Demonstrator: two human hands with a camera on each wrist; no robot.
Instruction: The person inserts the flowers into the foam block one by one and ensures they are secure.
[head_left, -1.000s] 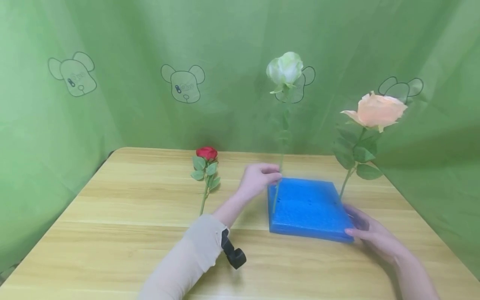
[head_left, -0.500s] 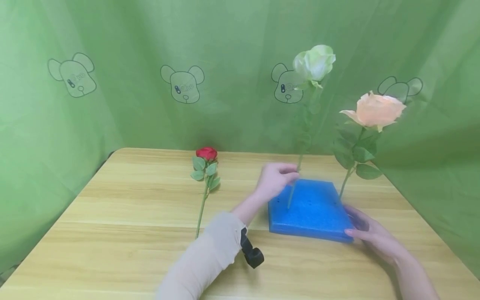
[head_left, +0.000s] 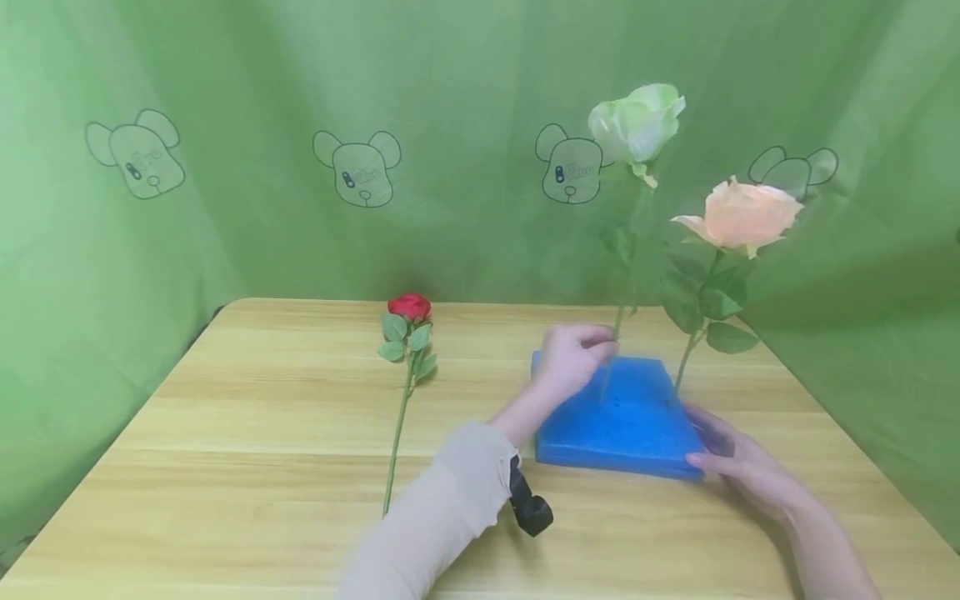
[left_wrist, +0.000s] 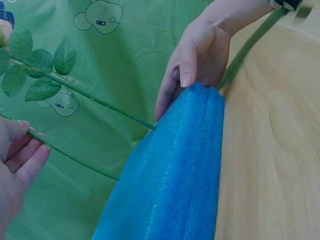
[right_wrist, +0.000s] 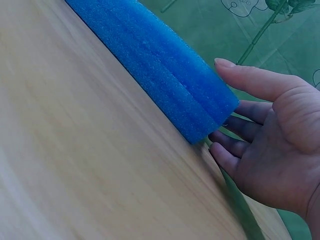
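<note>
My left hand pinches the green stem of a white rose between thumb and fingers, flower up. The stem's lower end meets the top of a blue foam block; I cannot tell whether it is in a hole. A peach rose stands tilted in the block's right side. My right hand holds the block's near right corner, thumb at the top edge and fingers along the side. In the left wrist view the white rose's stem runs to the foam, below the peach rose's stem.
A red rose lies on the wooden table left of the block, its stem toward me. A black strap hangs from the left sleeve. Green curtain with bear-head drawings closes off the back and sides.
My left hand has carried the white rose rightward, from the block's left side to about its middle. My right hand, the block and the other roses have stayed put.
</note>
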